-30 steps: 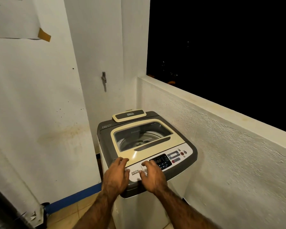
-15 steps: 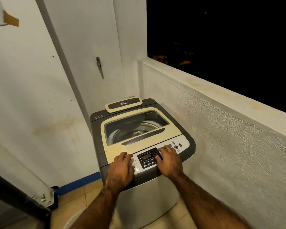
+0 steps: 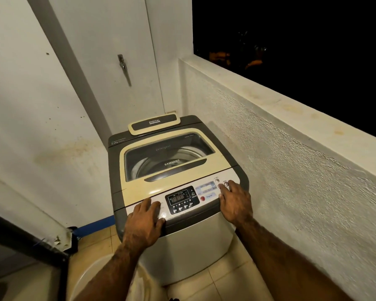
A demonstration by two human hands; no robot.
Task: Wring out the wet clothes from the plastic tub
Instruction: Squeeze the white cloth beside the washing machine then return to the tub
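1. Left hand (image 3: pixel 144 222): released, grasping nothing. It lies palm down on the left end of the control panel (image 3: pixel 206 193), fingers extended toward the lid (image 3: pixel 139 185), thumb along the panel's front edge.

2. Right hand (image 3: pixel 234 203): released, grasping nothing. It rests on the right end of the panel. Its extended fingertips (image 3: pixel 232 185) touch the group of small round buttons at the panel's right rear corner.

3. Between the hands: the dark digital display (image 3: pixel 179 196) sits at the centre of the panel, with a red button (image 3: pixel 202 198) just to its right.

4. Washing machine (image 3: pixel 182 253): a top-loading unit with its cream lid closed. The drum is visible through the lid window (image 3: pixel 167 157). A cream-rimmed plate (image 3: pixel 154 124) marked DIGITAL lies on the rear edge of the top.

5. Plastic tub (image 3: pixel 89 276): a pale curved rim shows on the floor tiles (image 3: pixel 226 279) by the machine's left front corner, partly covered by the left forearm. Its contents cannot be determined.

6. Surroundings: a rough white parapet wall (image 3: pixel 291 170) runs along the machine's right side, with darkness above it. A white door with a metal latch (image 3: pixel 123 64) stands behind the machine. A blue skirting strip (image 3: pixel 93 227) runs along the base of the left wall, and a black frame (image 3: pixel 30 240) crosses the lower left corner.
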